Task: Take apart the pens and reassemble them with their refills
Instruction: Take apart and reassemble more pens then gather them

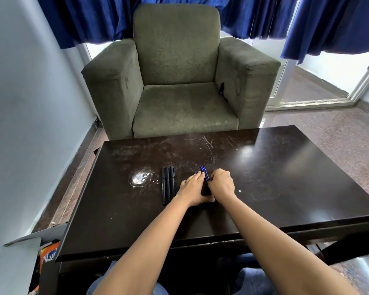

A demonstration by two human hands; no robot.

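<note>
1. A person is sitting at a low dark table. Their knees in blue jeans are showing below its near edge, and both bare forearms are reaching forward over the top.
2. On the floor to the left of the table, an open cardboard box is holding an orange packet.
3. The left hand is lying on the tabletop with its fingers stretched straight, released and gripping nothing visible. Its fingertips are resting against a small bundle of blue pen parts.
4. The right hand is curling its fingers around the blue pen parts, grasping them. Their tips are poking out past the knuckles, pointing away from the person. Whether these are refills or whole pens cannot be told.
5. Just left of the left hand, three black pens are lying side by side on the table, also pointing away.
6. Further left, a whitish scuff is showing on the dark surface.
7. Beyond the table, a grey-green armchair is facing the person, and blue curtains are hanging behind it.
</note>
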